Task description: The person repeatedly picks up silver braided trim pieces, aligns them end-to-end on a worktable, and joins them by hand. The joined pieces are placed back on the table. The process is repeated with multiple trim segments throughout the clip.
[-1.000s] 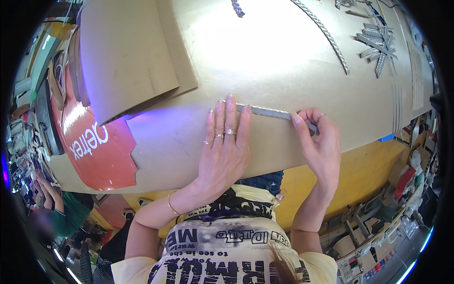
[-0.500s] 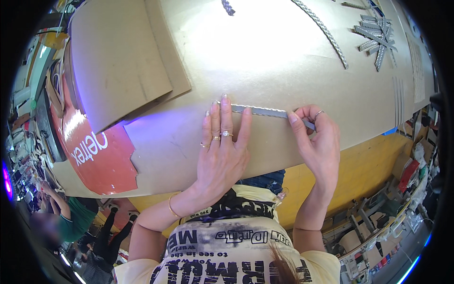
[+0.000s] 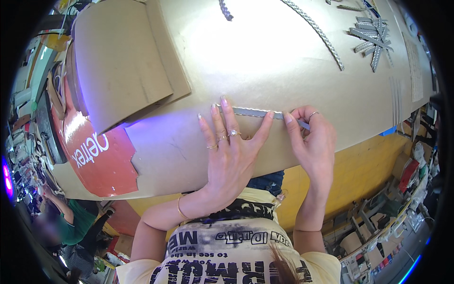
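Observation:
A narrow grey strip point(image 3: 250, 112) with a pale braided edge lies crosswise on the tan tabletop in front of me. My left hand point(image 3: 234, 156) rests over its left part, fingers spread, the thumb pressing on the strip close to its right end. At that right end my right hand point(image 3: 316, 142) pinches the strip between thumb and fingers, and a short grey tail shows past the pinch. Farther off lie a long braided cord point(image 3: 316, 29), a short dark braid point(image 3: 226, 10) and, at the far right, a pile of grey braided strips point(image 3: 373, 40).
Bent brown board sheets point(image 3: 123, 61) stand at the left, beside a red panel point(image 3: 106, 165) with white lettering. Several thin grey strips point(image 3: 396, 102) lie near the table's right side. A co-worker in a green top point(image 3: 82, 220) is at the lower left.
My left fingers have spread wider, and the left thumb has slid right along the strip toward my right hand. My right hand has shifted slightly left, still pinching the strip.

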Motion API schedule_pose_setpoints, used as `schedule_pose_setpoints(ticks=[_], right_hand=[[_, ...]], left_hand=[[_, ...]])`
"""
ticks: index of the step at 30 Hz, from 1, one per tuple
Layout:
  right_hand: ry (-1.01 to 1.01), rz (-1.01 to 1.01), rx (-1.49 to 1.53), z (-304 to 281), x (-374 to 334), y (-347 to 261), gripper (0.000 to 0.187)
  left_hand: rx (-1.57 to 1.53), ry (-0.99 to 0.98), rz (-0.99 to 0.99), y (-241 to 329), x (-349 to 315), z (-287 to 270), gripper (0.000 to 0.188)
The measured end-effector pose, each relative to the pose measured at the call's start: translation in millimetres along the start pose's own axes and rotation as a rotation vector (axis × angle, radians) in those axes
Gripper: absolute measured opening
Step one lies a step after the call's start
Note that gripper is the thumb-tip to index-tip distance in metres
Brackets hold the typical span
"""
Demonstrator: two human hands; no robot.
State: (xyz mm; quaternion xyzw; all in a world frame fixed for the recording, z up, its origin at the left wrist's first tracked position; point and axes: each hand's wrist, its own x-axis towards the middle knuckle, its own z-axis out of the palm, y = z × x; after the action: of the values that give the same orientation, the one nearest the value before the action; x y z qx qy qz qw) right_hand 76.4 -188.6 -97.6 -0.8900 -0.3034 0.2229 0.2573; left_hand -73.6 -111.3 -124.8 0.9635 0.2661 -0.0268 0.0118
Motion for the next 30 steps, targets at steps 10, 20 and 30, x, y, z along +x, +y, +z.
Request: schedule_pose_setpoints(ticks=[10, 20, 30], right_hand=[[0.006, 0.016, -0.005, 5.5, -2.0, -9.3, 0.018], [0.055, -0.124, -0.021, 27.4, -7.1, -27.1, 0.017], [-0.017, 0.166, 0.129, 4.8, -4.4, -10.5, 0.024]], left_hand=[[-0.270, -0.089, -0.209, -38.3, -20.2, -11.0, 0.061], [-0.405, -0.073, 0.067, -15.8, -30.8, 2.8, 0.071], [-0.348, -0.087, 0.064, -7.2, -15.9, 6.7, 0.066]])
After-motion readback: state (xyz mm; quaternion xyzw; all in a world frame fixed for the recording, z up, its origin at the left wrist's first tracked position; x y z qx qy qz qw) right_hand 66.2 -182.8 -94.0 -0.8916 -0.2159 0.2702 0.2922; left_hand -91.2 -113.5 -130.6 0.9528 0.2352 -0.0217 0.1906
